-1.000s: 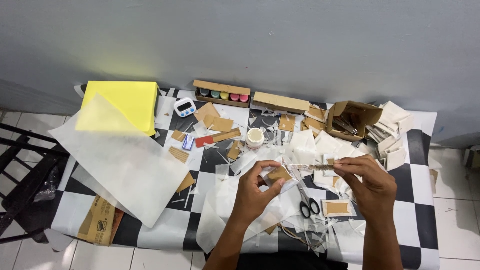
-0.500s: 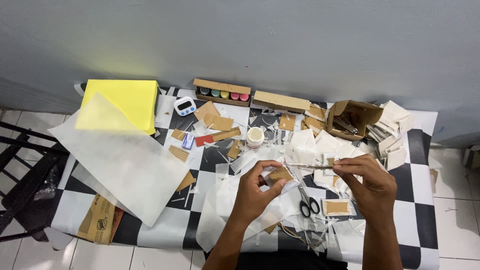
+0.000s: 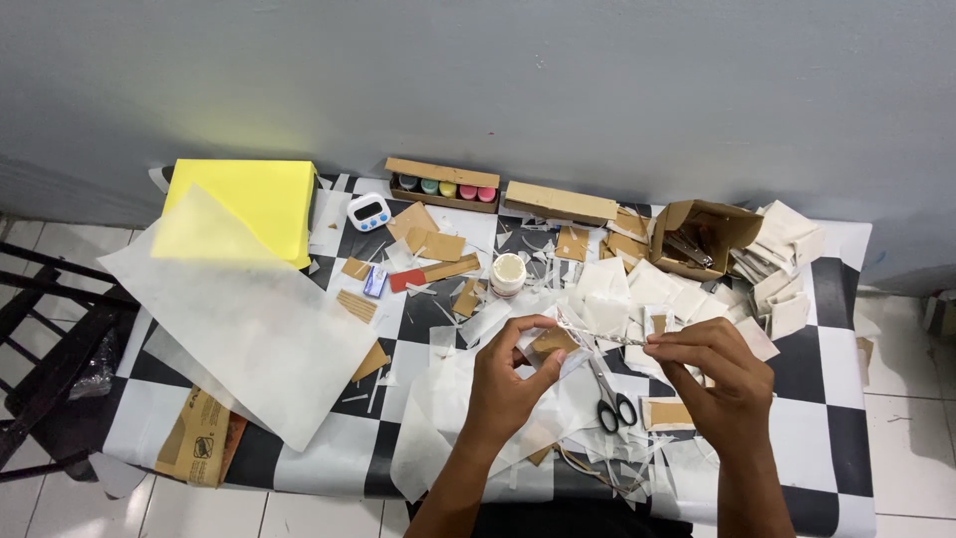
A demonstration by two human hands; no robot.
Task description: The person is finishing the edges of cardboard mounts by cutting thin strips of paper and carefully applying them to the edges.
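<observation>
Pinching one brown card, left hand; right hand grips one paper strip (scissors below).

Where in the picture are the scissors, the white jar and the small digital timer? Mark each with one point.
scissors (image 3: 609, 397), head view, on the blades just above the black handles.
white jar (image 3: 508, 269), head view, on its round lid.
digital timer (image 3: 368, 210), head view, on its dark screen.

Black chair — cut off at left; scissors blades half-hidden.
</observation>
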